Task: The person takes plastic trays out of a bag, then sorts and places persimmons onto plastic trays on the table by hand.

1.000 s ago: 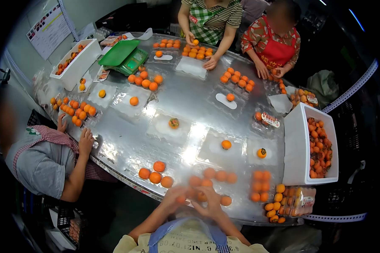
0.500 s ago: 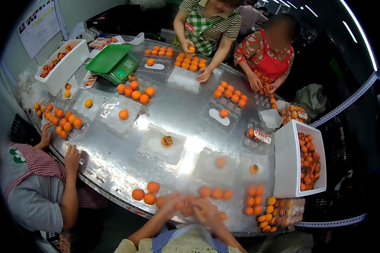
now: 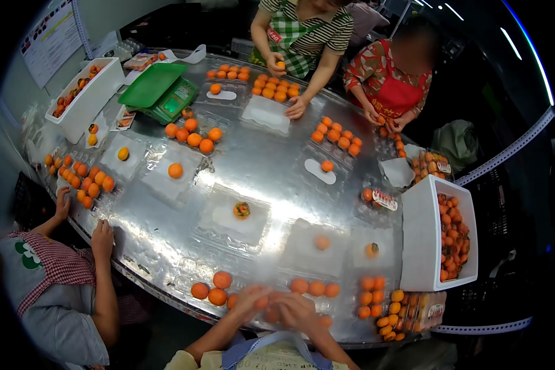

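Observation:
Near the bottom edge of the metal table, my left hand (image 3: 250, 301) is closed round an orange fruit (image 3: 261, 303). Beside it, my right hand (image 3: 295, 310) has bent fingers over another orange fruit (image 3: 272, 315); blur hides whether it grips anything. Several orange fruits (image 3: 217, 296) lie just left of my hands, and a row of fruits (image 3: 316, 288) lies up and right in a clear tray. Above stand an open clear tray with a white liner (image 3: 225, 217) and one fruit (image 3: 242, 210), and a liner (image 3: 308, 259) with one fruit (image 3: 322, 242).
A white foam box (image 3: 420, 237) full of fruit stands on the right, with packed trays (image 3: 422, 306) below it. A green scale (image 3: 151, 86) and another foam box (image 3: 108, 83) are at upper left. Co-workers stand at the left (image 3: 55, 271) and the far side (image 3: 302, 37).
Both hands stay close together over the fruits, the right hand's fingers now more bent in towards the left. The view has shifted, moving the table leftward in the picture.

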Action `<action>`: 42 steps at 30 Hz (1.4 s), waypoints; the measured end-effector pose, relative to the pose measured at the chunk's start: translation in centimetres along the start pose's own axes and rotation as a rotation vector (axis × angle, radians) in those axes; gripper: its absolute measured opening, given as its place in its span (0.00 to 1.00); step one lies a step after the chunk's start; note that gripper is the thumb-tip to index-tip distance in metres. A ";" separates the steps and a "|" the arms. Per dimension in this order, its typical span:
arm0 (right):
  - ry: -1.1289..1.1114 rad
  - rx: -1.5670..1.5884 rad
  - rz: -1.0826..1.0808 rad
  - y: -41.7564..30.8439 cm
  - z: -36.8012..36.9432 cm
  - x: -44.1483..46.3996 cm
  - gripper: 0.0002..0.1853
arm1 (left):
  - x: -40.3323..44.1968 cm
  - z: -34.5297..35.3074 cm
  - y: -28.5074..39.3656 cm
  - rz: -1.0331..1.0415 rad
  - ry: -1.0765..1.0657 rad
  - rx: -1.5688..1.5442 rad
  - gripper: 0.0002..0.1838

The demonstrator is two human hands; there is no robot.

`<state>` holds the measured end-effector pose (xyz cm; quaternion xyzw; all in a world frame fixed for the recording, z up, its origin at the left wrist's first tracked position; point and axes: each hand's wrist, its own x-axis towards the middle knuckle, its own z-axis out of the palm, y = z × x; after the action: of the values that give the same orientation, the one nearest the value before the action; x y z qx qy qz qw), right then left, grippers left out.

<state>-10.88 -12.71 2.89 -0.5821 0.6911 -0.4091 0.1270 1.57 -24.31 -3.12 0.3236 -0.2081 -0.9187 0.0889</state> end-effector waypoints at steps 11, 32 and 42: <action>0.028 -0.011 -0.034 -1.0 0.0 0.1 0.10 | 0.0 0.1 -0.1 0.024 0.002 0.005 0.08; 0.037 -0.188 0.024 -6.4 0.6 -3.1 0.28 | -5.0 2.2 -1.3 0.081 -0.205 -0.015 0.26; -0.052 -0.130 0.076 -4.5 2.4 -4.3 0.29 | -6.9 2.3 -1.5 0.155 -0.183 0.232 0.29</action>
<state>-4.92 -9.73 3.30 -0.5727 0.7344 -0.3431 0.1221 5.38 -20.19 1.70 0.2296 -0.3443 -0.9046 0.1020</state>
